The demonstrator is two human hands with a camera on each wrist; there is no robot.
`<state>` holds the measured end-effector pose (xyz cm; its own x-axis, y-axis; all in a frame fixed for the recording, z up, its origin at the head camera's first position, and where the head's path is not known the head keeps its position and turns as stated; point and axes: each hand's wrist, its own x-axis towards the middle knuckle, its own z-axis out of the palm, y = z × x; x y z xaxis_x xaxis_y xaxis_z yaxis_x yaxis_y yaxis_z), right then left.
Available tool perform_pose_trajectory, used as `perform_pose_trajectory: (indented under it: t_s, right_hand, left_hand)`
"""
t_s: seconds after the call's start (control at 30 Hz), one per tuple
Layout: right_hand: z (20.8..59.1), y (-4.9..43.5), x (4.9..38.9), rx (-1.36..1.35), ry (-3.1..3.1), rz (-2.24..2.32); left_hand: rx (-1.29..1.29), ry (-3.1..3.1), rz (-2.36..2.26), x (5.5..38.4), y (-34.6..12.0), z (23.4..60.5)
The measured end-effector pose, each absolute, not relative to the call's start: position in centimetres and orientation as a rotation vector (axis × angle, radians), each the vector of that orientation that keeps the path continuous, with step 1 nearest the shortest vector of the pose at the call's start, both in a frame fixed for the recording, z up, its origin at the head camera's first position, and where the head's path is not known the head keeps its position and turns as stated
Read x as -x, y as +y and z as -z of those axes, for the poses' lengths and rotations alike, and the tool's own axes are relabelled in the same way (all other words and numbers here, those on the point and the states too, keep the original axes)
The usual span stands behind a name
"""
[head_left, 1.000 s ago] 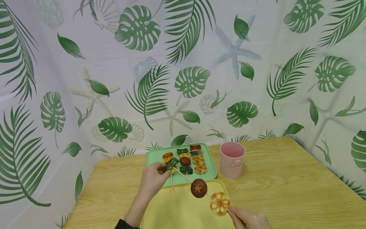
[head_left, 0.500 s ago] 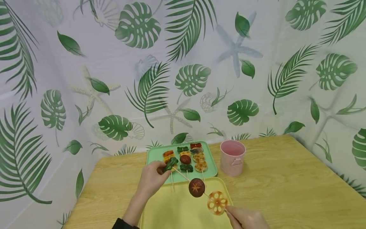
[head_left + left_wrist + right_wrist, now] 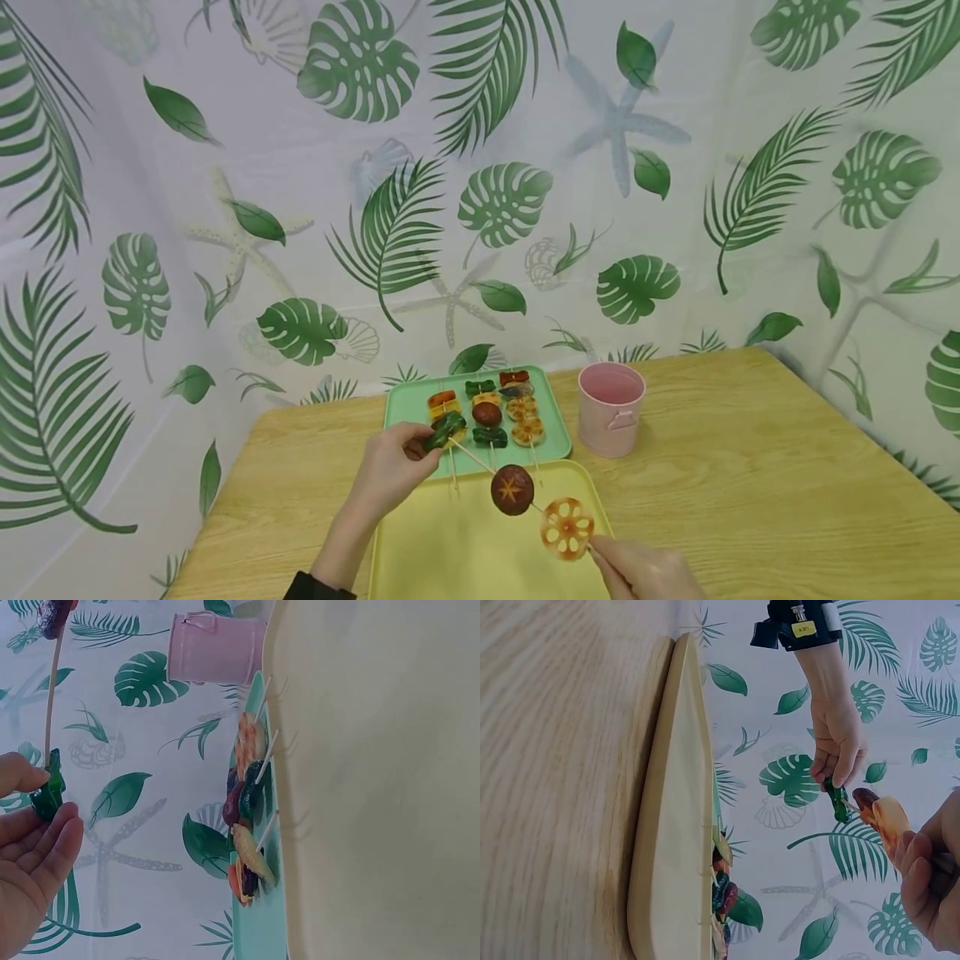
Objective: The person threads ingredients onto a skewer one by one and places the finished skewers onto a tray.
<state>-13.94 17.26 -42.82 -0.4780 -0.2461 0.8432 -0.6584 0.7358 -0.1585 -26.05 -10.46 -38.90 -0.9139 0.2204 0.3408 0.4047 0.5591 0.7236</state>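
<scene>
Over the yellow tray, both hands hold one toy food skewer at a slant. My left hand pinches the dark green pepper piece at its far end, thumb against fingers. A brown mushroom with a star-shaped cut sits midway along the stick. Beyond it is an orange-edged lotus root slice. Right behind that slice, my right hand grips the stick's near end. In the left wrist view, bare stick shows between the pepper and the mushroom.
Behind the yellow tray, a mint green tray carries several more skewers, their sticks pointing toward me. A pink bucket stands to its right on the wooden table. A leaf-patterned sheet hangs behind the table.
My right hand has drifted slightly left, carrying the mushroom and lotus root end with it. The left hand keeps its pinch on the pepper piece. The head view has tilted down slightly.
</scene>
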Motion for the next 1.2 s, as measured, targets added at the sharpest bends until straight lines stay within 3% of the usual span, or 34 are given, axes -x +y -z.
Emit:
perform_pose_trajectory:
  t_s: [0.27, 0.5, 0.9, 1.1, 1.2]
  right_hand:
    - [42.7, 16.9, 13.9, -0.684, -2.047, -0.53]
    - [42.6, 16.6, 13.5, -0.604, -2.299, -0.934]
    - [42.8, 16.4, 14.0, -0.685, -2.237, -0.826]
    - [41.8, 16.3, 13.5, -0.568, -2.464, -1.453]
    - [41.5, 16.0, 13.6, -0.548, -2.468, -1.544]
  left_hand:
    - [0.557, -2.537, 1.242, 26.0, -10.6, 39.0]
    - [0.569, -2.478, 1.229, 26.1, -10.7, 38.8]
    - [0.525, -2.507, 1.276, 26.3, -11.1, 38.9]
    - [0.471, -2.451, 1.374, 26.3, -11.2, 39.0]
    - [0.411, -2.421, 1.449, 26.3, -11.1, 38.7]
